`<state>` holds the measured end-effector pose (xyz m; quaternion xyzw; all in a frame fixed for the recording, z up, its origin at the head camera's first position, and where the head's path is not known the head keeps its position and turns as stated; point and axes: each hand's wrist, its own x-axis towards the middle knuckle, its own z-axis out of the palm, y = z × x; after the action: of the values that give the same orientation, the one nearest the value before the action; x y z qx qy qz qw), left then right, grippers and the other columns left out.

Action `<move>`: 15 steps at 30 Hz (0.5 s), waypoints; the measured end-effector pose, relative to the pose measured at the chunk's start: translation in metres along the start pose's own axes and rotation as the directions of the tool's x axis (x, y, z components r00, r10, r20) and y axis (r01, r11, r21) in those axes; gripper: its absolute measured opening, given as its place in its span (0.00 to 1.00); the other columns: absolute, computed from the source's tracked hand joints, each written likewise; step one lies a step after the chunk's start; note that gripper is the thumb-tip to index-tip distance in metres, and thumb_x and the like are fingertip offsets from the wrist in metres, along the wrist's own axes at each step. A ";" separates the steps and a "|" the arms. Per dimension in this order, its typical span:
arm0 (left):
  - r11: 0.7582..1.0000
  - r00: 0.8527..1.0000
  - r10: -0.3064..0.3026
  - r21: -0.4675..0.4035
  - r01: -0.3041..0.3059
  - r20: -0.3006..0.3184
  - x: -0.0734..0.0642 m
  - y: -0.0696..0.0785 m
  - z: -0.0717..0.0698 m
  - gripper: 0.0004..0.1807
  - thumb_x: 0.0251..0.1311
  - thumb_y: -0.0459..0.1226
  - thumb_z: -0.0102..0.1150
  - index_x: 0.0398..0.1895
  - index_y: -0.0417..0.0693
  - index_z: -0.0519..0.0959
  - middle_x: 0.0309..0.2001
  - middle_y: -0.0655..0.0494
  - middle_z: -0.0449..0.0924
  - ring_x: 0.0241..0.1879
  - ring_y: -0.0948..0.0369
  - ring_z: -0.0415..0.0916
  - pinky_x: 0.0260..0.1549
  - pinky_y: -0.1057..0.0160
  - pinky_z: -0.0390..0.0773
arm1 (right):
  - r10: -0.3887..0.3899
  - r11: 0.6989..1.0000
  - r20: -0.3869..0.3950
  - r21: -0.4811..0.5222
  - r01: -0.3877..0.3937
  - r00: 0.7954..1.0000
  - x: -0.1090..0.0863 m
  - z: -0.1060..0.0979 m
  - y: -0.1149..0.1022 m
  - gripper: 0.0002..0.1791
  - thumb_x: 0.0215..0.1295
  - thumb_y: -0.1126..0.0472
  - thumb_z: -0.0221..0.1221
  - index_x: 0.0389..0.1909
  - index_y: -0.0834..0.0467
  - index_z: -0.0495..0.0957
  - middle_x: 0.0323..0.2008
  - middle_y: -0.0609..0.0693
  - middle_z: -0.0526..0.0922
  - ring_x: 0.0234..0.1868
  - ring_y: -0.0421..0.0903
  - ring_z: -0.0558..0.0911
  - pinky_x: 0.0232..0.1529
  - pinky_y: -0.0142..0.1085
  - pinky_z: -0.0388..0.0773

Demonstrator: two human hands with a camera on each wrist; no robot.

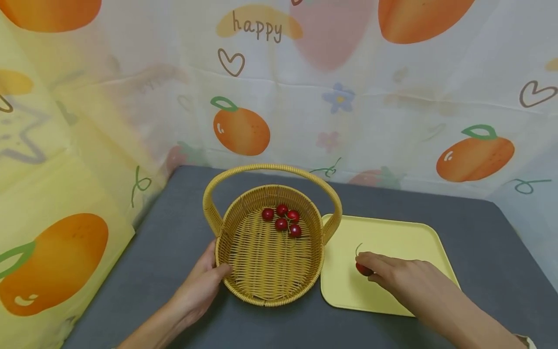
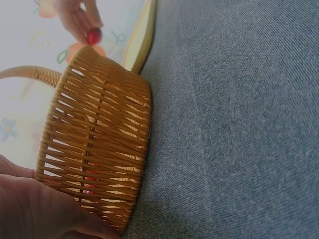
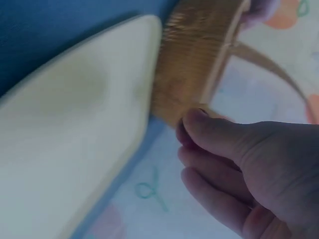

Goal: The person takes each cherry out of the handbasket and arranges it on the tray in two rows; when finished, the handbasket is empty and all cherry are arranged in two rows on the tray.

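Observation:
A round woven basket (image 1: 270,271) with an arched handle stands on the table. Several red cherries (image 1: 281,224) lie inside it, toward the far right of its floor. My left hand (image 1: 202,281) grips the basket's left rim, thumb over the edge; the left wrist view shows that hand (image 2: 45,209) against the wicker side. Between thumb and fingers my right hand (image 1: 405,278) pinches one cherry (image 1: 364,269), its green stem pointing up, above the yellow tray (image 1: 344,291). In the right wrist view the right hand (image 3: 234,164) mostly hides the cherry.
The tray sits right of the basket, its left edge close to the basket's side. Grey cloth (image 1: 144,271) covers the table. A printed curtain (image 1: 287,121) with oranges and hearts stands behind it and along the left side.

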<state>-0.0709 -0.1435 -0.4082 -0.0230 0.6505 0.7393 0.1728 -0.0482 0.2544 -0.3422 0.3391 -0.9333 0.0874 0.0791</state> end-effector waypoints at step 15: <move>1.000 1.000 -0.007 -0.029 0.008 0.016 0.000 0.001 -0.001 0.48 0.64 0.20 0.43 0.86 0.46 0.38 0.82 0.44 0.49 0.80 0.49 0.44 0.77 0.44 0.43 | 0.110 0.993 0.052 0.030 -0.112 0.993 0.055 0.067 0.036 0.09 0.66 0.61 0.72 0.39 0.45 0.81 0.34 0.35 0.84 0.26 0.32 0.74 0.26 0.33 0.73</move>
<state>-0.0714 -0.1442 -0.4069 -0.0220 0.6384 0.7480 0.1803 -0.1189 0.2331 -0.4002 0.2900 -0.9509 0.0983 0.0453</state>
